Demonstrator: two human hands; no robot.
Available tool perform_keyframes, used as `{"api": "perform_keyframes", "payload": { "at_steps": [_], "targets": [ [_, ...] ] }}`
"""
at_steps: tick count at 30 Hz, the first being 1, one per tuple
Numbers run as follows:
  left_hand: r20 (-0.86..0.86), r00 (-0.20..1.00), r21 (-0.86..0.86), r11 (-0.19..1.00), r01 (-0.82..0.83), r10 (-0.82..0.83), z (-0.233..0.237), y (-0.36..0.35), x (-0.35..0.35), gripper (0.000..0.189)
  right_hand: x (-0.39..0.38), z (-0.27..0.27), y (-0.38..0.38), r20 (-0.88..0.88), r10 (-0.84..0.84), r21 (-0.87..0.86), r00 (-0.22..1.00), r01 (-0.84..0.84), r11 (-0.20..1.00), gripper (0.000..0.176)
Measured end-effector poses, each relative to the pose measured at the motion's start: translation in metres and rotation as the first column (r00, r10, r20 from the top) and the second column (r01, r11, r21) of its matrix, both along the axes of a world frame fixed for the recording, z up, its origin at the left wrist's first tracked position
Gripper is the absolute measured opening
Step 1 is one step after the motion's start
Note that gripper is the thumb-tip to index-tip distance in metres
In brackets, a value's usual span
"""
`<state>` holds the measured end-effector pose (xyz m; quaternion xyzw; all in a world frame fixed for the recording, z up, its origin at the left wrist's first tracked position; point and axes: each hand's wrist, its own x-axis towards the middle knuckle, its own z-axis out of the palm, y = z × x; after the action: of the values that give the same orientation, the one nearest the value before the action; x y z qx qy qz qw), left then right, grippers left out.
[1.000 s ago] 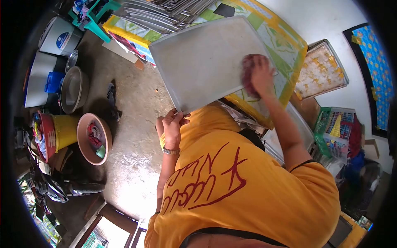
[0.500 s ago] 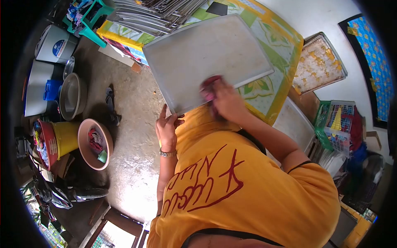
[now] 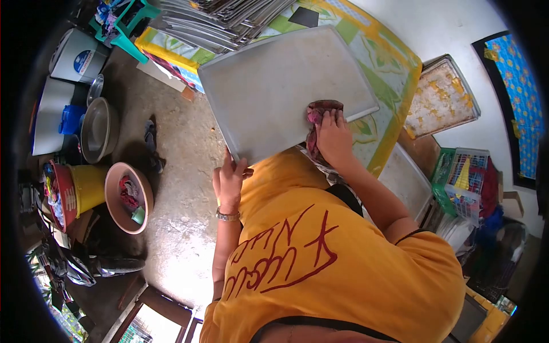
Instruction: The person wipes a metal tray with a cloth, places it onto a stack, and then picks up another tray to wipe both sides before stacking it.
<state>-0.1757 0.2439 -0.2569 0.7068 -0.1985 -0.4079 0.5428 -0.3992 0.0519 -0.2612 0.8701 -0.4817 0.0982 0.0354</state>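
Observation:
A large grey metal baking tray (image 3: 274, 80) lies tilted across the near edge of the table, its near corner sticking out over the floor. My left hand (image 3: 230, 178) grips that near-left corner, with the fingers along the rim. My right hand (image 3: 334, 136) is closed on a dark red, patterned rag (image 3: 315, 117) and presses it onto the tray close to its near edge. Part of the rag hangs down over the rim toward my body.
A stack of metal trays (image 3: 229, 23) sits on the table with its green and yellow cover (image 3: 394, 86). A stained tray (image 3: 440, 97) leans against the wall at right. Plastic baskets (image 3: 462, 177) stand below it. Basins and a pink tub (image 3: 143, 197) stand on the floor at left.
My right hand and the rag have slid to the right along the tray's near edge. My left hand stays at the corner.

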Motion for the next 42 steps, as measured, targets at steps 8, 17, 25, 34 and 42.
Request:
{"api": "perform_keyframes", "payload": {
  "at_steps": [8, 17, 25, 34, 42],
  "targets": [
    [-0.025, 0.982, 0.041, 0.981, 0.188, -0.187, -0.005, -0.01, 0.033, 0.078, -0.04, -0.019, -0.089, 0.002, -0.232, -0.111, 0.973, 0.23, 0.967, 0.049],
    [-0.065, 0.976, 0.048, 0.977, 0.21, -0.207, 0.004, -0.011, 0.031, 0.079, 0.042, -0.019, -0.221, 0.192, -0.053, -0.175, 0.98, 0.087, 0.981, 0.048],
    [0.02, 0.986, 0.062, 0.984, 0.165, -0.166, -0.003, -0.009, 0.021, 0.079, 0.156, -0.024, -0.136, 0.335, 0.341, -0.026, 0.879, -0.353, 0.935, 0.043],
    [0.009, 0.989, 0.052, 0.988, 0.147, -0.148, -0.006, -0.003, 0.023, 0.082, 0.152, 0.003, -0.003, 0.805, -0.161, 0.535, 0.571, -0.583, 0.611, 0.041],
    [0.069, 0.974, 0.059, 0.976, 0.212, -0.216, -0.015, 0.009, 0.012, 0.081, -0.021, -0.029, -0.118, 0.707, -0.228, 0.154, 0.67, 0.169, 0.974, 0.049]
  ]
}}
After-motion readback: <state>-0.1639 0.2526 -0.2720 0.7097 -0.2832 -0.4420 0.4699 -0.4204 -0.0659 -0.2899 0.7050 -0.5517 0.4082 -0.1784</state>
